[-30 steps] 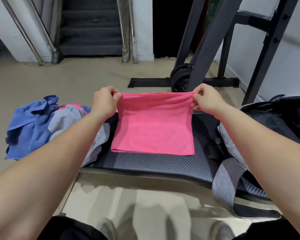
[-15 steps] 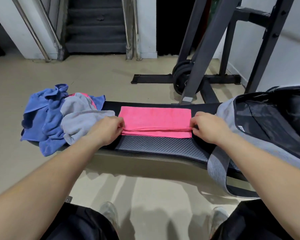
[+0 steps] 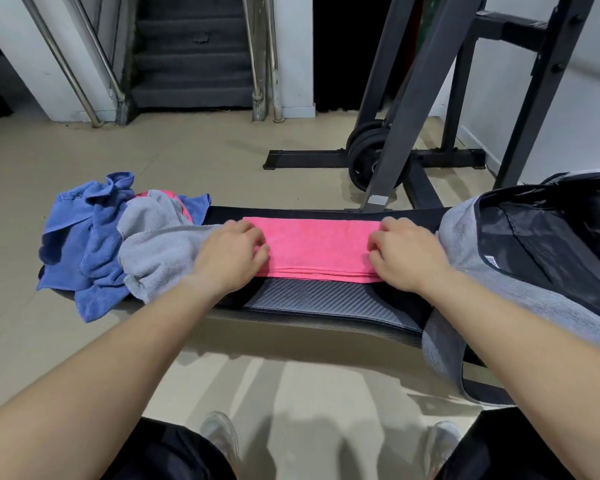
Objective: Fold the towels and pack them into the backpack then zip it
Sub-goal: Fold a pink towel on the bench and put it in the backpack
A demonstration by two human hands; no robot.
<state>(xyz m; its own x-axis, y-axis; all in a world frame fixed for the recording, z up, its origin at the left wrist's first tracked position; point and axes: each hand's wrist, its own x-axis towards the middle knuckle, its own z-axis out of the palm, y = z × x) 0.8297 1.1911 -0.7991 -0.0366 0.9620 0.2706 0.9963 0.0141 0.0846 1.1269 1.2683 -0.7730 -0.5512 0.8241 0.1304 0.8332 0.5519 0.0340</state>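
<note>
Head view | left hand fingers loosely bent, tips on pink towel | right hand likewise, other end

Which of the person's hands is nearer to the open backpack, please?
Right. The right hand rests on the pink towel at the end beside the backpack; the left hand rests on the opposite end, by the grey towel.

Left hand and right hand rest on the folded pink towel.
</note>
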